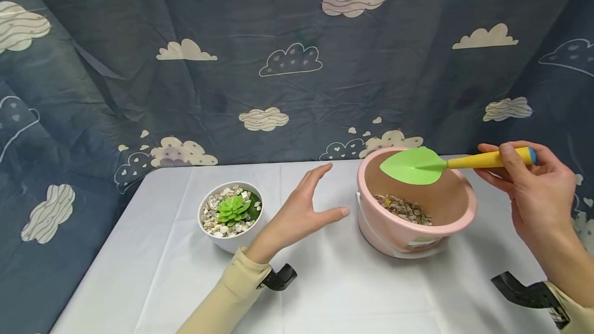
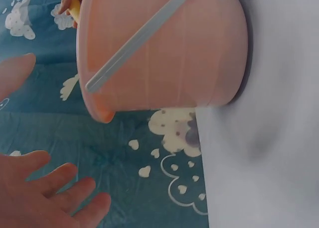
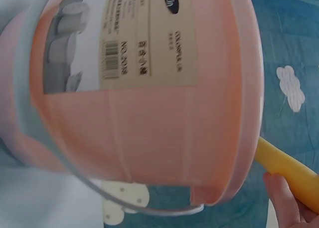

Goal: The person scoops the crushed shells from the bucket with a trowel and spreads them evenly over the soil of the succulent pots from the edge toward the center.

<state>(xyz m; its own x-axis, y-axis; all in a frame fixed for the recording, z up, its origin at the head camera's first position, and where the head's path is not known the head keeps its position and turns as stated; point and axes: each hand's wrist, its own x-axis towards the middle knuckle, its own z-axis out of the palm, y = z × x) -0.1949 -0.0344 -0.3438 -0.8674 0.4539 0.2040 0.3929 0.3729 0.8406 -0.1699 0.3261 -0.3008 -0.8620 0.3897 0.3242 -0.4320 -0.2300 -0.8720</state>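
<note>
Right hand (image 1: pixel 533 184) grasps the yellow, blue-ended handle of a small trowel with a leaf-shaped green blade (image 1: pixel 457 162), thumb and fingers closed round the grip. Trowel lies roughly level, blade over the mouth of a round pink plastic bucket (image 1: pixel 387 231), clear of the brown-grey gravel (image 1: pixel 406 209) on the bucket floor. Bucket's white bail handle (image 1: pixel 417 255) hangs down its front; right wrist view shows a printed label (image 3: pixel 149 38) on the wall. Left hand (image 1: pixel 297 215) holds nothing, fingers extended, thumb spread, just left of the bucket and apart from it. Beyond that hand, farther left: round white pot (image 1: pixel 232 244), upright, containing a green rosette succulent (image 1: pixel 233 209) among pale pebbles (image 1: pixel 211 220). Bucket and pot both stand on a white-covered table (image 1: pixel 348 293).
</note>
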